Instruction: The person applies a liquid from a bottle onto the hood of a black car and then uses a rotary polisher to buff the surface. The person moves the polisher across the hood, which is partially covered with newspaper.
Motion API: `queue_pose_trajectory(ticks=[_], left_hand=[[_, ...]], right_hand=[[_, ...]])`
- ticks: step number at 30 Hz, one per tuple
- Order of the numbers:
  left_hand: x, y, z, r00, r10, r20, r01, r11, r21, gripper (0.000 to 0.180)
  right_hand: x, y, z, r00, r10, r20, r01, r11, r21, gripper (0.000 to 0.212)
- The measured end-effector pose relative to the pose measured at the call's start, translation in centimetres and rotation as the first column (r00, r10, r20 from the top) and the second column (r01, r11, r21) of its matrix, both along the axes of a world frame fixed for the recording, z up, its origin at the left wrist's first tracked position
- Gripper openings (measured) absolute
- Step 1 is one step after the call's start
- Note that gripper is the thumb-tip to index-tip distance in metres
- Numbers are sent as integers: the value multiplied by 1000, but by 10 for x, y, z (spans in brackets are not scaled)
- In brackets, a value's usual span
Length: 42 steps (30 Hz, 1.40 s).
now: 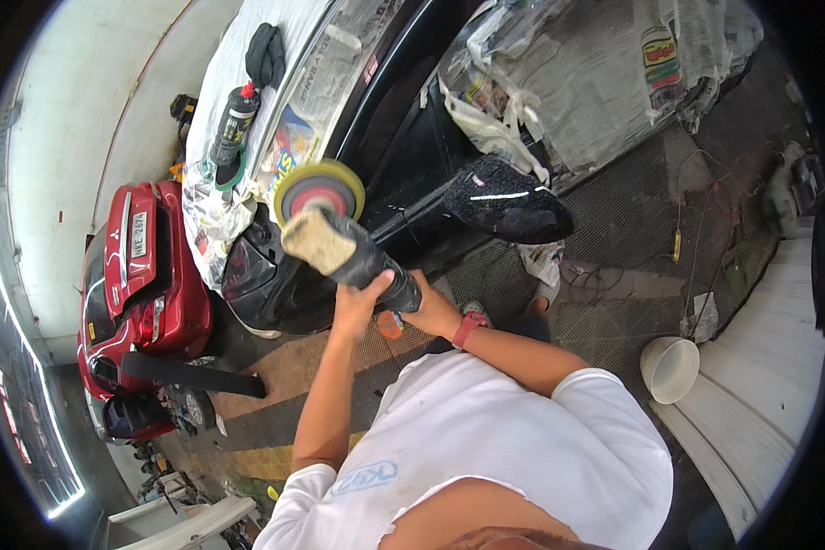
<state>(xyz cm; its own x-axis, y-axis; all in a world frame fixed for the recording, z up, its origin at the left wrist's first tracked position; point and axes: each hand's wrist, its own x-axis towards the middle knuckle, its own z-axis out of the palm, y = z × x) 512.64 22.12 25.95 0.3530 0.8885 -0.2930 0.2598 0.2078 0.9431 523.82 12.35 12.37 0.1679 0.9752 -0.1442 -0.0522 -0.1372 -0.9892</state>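
A black power polisher point(373, 261) with a pale worn head cover is held in front of me by both hands. Its round yellow pad point(352, 180) lies against or just over the black car panel point(390, 82); I cannot tell if it touches. My left hand point(357, 307) wraps the side of the handle. My right hand point(434, 307), with a red watch point(469, 328) on its wrist, grips the handle's rear end. Right of the pad, a wet-looking black side mirror point(509, 202) sticks out from the car.
A dark bottle with a red cap point(234, 124) and a black cloth point(266, 55) rest on the covered car. Plastic sheeting point(596, 82) drapes its windows. A red car point(142, 275) stands at the left. At the right are a white bucket point(670, 369) and floor cables point(720, 206).
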Motion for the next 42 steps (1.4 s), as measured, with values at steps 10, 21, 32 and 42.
queue_pose_trajectory(ticks=[10, 21, 32, 42], left_hand=[[-74, -36, -98, 988, 144, -52, -152, 971, -186, 44], [68, 18, -15, 957, -252, -147, 280, 933, 226, 69], [-111, -23, -113, 968, 225, 112, -161, 898, -410, 56], [-25, -6, -25, 959, -59, 276, 126, 965, -229, 55]], right_hand=[[-44, -3, -93, 984, 178, -7, -177, 976, -130, 81], [26, 37, -79, 984, -148, -100, 153, 987, 43, 73], [-40, -12, -69, 913, 206, 353, -147, 971, -187, 70], [51, -38, 51, 873, 176, 454, -132, 983, -126, 75]])
